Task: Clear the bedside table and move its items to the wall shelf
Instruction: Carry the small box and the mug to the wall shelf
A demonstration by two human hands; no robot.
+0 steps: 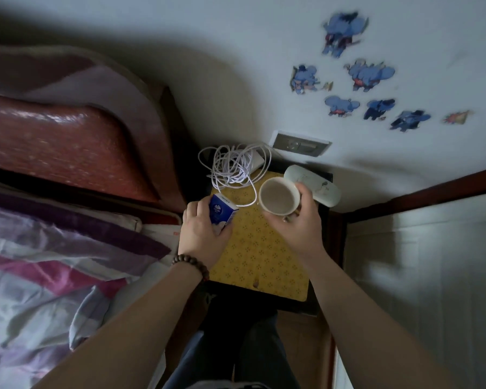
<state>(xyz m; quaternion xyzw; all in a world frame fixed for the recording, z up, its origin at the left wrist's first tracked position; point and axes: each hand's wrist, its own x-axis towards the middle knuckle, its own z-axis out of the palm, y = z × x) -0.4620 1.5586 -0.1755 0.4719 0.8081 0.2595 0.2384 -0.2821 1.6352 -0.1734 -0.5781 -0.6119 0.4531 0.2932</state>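
The bedside table (pixel 260 259) has a yellow patterned top and stands below me by the wall. My left hand (pixel 201 234) grips a blue and white carton (pixel 220 211) at the table's left edge. My right hand (pixel 302 220) holds a white cup (pixel 278 196) by its side, above the table's right part; the cup looks empty. A tangled white cable (pixel 233 167) with a white charger block lies at the table's far end. A pale oval case (pixel 313 185) rests at the far right corner, just behind the cup. No wall shelf is in view.
A bed with a pink and purple striped quilt (pixel 54 265) and a dark red headboard (pixel 56 138) is close on the left. The wall carries a socket plate (pixel 300 143) and blue cartoon stickers (pixel 371 74). A white door (pixel 432 276) with a brown frame stands to the right.
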